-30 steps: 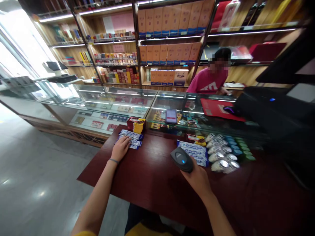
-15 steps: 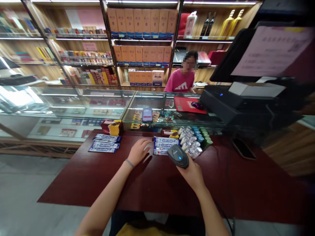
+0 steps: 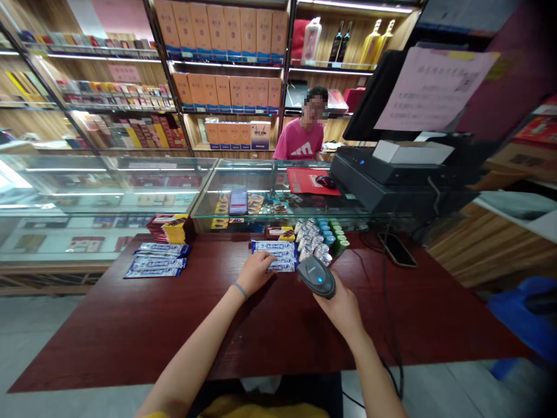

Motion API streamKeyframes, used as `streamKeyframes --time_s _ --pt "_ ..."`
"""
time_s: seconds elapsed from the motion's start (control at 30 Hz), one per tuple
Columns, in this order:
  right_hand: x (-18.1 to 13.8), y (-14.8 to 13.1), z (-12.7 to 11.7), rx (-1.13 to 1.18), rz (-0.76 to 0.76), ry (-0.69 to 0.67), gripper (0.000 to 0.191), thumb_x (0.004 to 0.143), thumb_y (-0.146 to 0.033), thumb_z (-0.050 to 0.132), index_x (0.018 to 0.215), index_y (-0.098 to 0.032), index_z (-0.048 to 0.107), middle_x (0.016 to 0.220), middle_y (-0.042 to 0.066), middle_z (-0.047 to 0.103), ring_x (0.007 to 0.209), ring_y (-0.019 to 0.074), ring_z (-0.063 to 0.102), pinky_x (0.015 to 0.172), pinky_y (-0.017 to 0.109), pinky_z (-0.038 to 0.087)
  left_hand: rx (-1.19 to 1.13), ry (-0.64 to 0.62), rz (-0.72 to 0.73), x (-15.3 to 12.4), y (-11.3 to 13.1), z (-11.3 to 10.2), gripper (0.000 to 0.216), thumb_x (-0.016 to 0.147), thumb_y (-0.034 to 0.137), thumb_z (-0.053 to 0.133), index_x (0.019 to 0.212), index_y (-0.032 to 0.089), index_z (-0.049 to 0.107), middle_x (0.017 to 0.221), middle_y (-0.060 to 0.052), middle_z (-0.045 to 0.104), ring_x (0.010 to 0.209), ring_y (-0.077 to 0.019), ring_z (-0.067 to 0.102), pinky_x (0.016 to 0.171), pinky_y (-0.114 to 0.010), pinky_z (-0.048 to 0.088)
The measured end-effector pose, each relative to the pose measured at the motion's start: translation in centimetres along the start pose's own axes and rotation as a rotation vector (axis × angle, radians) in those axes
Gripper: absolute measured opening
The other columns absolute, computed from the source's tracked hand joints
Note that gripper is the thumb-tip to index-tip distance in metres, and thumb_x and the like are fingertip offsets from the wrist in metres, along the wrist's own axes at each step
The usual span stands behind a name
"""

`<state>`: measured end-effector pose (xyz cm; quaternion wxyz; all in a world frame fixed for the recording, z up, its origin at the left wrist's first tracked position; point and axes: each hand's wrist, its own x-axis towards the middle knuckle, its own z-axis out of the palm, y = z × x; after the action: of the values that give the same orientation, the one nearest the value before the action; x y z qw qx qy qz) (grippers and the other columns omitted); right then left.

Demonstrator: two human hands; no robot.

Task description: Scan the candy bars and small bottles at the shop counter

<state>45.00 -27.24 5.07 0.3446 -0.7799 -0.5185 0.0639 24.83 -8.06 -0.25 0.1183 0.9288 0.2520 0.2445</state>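
Observation:
In my right hand (image 3: 343, 305) I grip a dark grey barcode scanner (image 3: 317, 276), a blue light glowing on its top. Its head points away from me, close to the right end of a row of blue-and-white snack packets (image 3: 285, 248). My left hand (image 3: 256, 273) rests at the left end of that row, fingers apart and bent over the nearest packets, with nothing lifted. Right behind the scanner stand several silver-topped cans (image 3: 311, 235), with blue and green cans beside them. More blue-and-white packets (image 3: 156, 261) lie in a group to the left.
Stacked red-and-yellow boxes (image 3: 174, 229) stand against the glass counter (image 3: 204, 191). A phone (image 3: 238, 201) and a red mouse pad (image 3: 304, 181) lie on the glass. The register (image 3: 365, 174) is at right, near another phone (image 3: 398, 249) and a cable. A person in pink (image 3: 300, 139) is behind the counter.
My left hand has moved right, from beside the packet row onto its left end. The view has turned to the right. My right hand still holds the scanner, now close to the packets' right end.

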Motion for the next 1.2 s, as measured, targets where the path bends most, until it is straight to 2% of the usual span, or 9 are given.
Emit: streamKeyframes --time_s 0.2,0.43,0.63,0.77,0.87,1.0,1.07,1.2 --pt "0.0 -0.1 0.2 -0.032 0.012 0.008 0.039 0.08 -0.039 0.058 0.117 -0.023 0.059 0.083 0.008 0.076 0.079 0.0318 0.074 0.06 0.031 0.048 0.105 -0.094 -0.007 -0.1 0.5 -0.2 0.021 0.09 0.028 0.064 0.109 0.022 0.067 0.105 -0.011 0.065 0.099 -0.0261 0.058 0.084 -0.038 0.047" --pt "0.0 -0.2 0.3 -0.067 0.004 0.003 0.041 0.081 -0.039 0.058 0.118 -0.022 0.057 0.082 0.008 0.076 0.076 0.0315 0.074 0.058 0.031 0.046 0.142 -0.143 0.017 -0.3 0.8 0.0 0.021 0.09 0.029 0.064 0.11 0.021 0.065 0.103 -0.01 0.064 0.098 -0.0262 0.058 0.084 -0.039 0.048" --pt "0.1 -0.6 0.1 -0.063 0.014 0.018 0.039 0.08 -0.038 0.059 0.116 -0.023 0.058 0.081 0.007 0.076 0.076 0.0319 0.074 0.058 0.031 0.045 0.086 -0.094 -0.01 -0.5 0.9 0.2 0.021 0.093 0.027 0.058 0.112 0.019 0.063 0.104 -0.011 0.063 0.099 -0.026 0.058 0.087 -0.04 0.049" --pt "0.3 -0.7 0.2 -0.063 0.017 0.038 0.039 0.08 -0.04 0.06 0.115 -0.024 0.06 0.077 0.006 0.075 0.073 0.0314 0.074 0.057 0.03 0.044 -0.147 0.021 -0.097 -0.6 0.2 -1.5 0.023 0.096 0.029 0.052 0.114 0.018 0.063 0.107 -0.012 0.064 0.103 -0.0252 0.059 0.093 -0.041 0.049" --pt "0.5 -1.1 0.7 -0.061 0.006 0.054 0.043 0.08 -0.042 0.06 0.118 -0.024 0.058 0.078 0.006 0.075 0.072 0.0308 0.074 0.057 0.03 0.045 -0.441 0.101 -0.254 -1.3 -1.0 -3.2 0.026 0.095 0.033 0.053 0.113 0.018 0.064 0.11 -0.011 0.065 0.105 -0.0244 0.061 0.095 -0.041 0.05" --pt "0.7 -2.4 1.8 -0.007 -0.006 0.03 0.043 0.08 -0.042 0.06 0.119 -0.024 0.055 0.077 0.005 0.075 0.072 0.0309 0.074 0.056 0.03 0.045 -1.027 0.101 -0.593 -3.2 -2.6 -5.1 0.042 0.092 0.047 0.056 0.122 0.017 0.061 0.104 -0.009 0.068 0.086 -0.0212 0.068 0.075 -0.036 0.059" --pt "0.8 -3.4 2.3 0.042 -0.009 0.011 0.042 0.08 -0.042 0.061 0.117 -0.025 0.053 0.078 0.004 0.074 0.074 0.0307 0.074 0.056 0.03 0.045 -1.256 0.152 -0.708 -4.2 -3.3 -5.6 0.047 0.089 0.051 0.059 0.122 0.017 0.06 0.096 -0.007 0.068 0.078 -0.0183 0.068 0.067 -0.032 0.059" --pt "0.9 -5.7 3.5 0.136 -0.035 -0.026 0.046 0.079 -0.038 0.063 0.121 -0.026 0.049 0.09 0.004 0.075 0.086 0.0299 0.074 0.062 0.029 0.049 -1.427 0.335 -0.815 -5.5 -4.6 -5.8 0.045 0.084 0.049 0.067 0.112 0.015 0.06 0.082 -0.004 0.066 0.07 -0.0147 0.068 0.057 -0.023 0.056"
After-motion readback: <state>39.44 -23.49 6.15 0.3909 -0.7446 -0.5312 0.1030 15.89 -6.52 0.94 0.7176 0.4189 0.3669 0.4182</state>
